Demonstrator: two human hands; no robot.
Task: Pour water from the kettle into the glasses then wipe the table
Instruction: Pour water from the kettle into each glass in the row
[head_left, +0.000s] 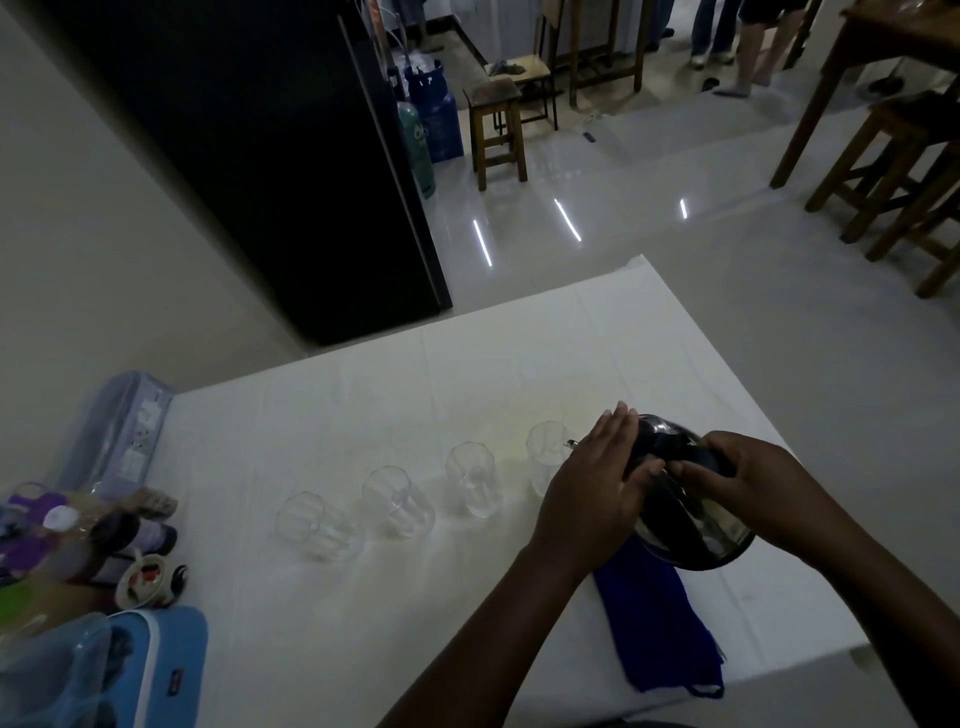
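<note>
Both hands are tilting the kettle (691, 525) toward nine o'clock: right hand (727, 467) is gripping its handle, left hand (597, 478) is pressing flat, fingers open, against its side.

White-covered worktop (363, 623): four clear glass tumblers (400, 501) in a row mid-surface; blue cloth (657, 623) at near edge; clutter of containers (78, 545) along left edge.

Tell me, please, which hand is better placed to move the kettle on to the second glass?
Probably the right hand: it grips the kettle by its handle, tilted at the nearest glass. The left hand only rests flat against the lid side.
</note>
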